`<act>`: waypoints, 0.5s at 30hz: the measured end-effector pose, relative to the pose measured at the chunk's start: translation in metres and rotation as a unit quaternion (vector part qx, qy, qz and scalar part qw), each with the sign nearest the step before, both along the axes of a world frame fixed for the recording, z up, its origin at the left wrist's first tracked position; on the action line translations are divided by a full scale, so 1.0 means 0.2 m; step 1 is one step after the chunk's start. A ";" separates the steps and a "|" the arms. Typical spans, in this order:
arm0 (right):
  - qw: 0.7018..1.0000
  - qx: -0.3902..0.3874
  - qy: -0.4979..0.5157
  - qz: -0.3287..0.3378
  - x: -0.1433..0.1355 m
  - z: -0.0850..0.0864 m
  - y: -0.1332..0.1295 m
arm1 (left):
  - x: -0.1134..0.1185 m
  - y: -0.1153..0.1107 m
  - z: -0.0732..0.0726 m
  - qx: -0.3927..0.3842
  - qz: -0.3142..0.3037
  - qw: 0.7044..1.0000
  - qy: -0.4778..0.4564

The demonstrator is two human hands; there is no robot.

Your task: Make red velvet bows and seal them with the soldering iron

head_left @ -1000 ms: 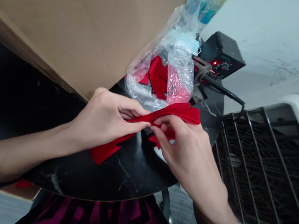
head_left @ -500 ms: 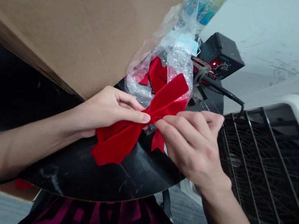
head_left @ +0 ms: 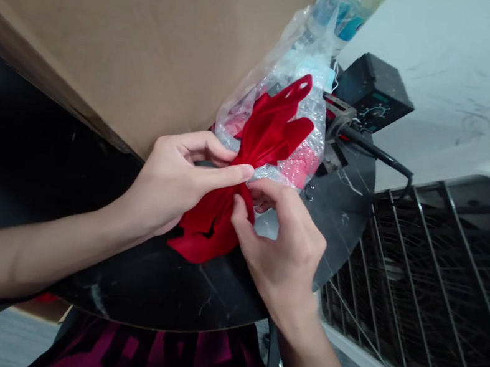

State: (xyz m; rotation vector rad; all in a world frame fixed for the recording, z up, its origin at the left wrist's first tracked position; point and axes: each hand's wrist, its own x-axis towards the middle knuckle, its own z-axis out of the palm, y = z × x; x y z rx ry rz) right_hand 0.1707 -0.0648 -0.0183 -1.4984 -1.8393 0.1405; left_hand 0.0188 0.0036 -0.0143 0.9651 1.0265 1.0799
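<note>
A red ribbon bow point(head_left: 214, 222) is held over the dark round table, its loops fanned out above and below a pinched middle. My left hand point(head_left: 179, 178) is closed on that middle, thumb on top. Close beside it, my right hand point(head_left: 287, 235) has thumb and index finger pinching the lower loop near the centre. Behind the bow lies a clear plastic bag point(head_left: 318, 117) with more red ribbon showing inside.
A large cardboard box point(head_left: 134, 31) stands at the upper left on the black table point(head_left: 131, 290). At the right are a black device with a dial point(head_left: 375, 92), a black-handled tool point(head_left: 374, 148) in a stand and a grilled heater or fan point(head_left: 440, 262).
The bow has turned more upright and its loops have folded together. My right hand has moved left and lower, with its fingers now at the lower loop. The red light on the device is off.
</note>
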 end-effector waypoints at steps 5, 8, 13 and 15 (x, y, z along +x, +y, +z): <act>0.998 -0.042 0.055 0.008 0.06 0.02 0.00 | 0.00 -0.01 -0.01 0.019 -0.004 1.000 0.005; 1.000 0.012 -0.010 0.009 0.06 0.04 0.00 | -0.01 -0.01 -0.01 0.026 -0.005 0.999 0.026; 0.993 0.042 -0.106 0.018 0.05 0.03 0.02 | 0.00 -0.01 -0.01 0.063 0.004 0.997 0.054; 0.988 0.048 -0.149 0.004 0.06 0.03 0.03 | 0.01 -0.02 -0.01 0.066 0.005 0.997 0.050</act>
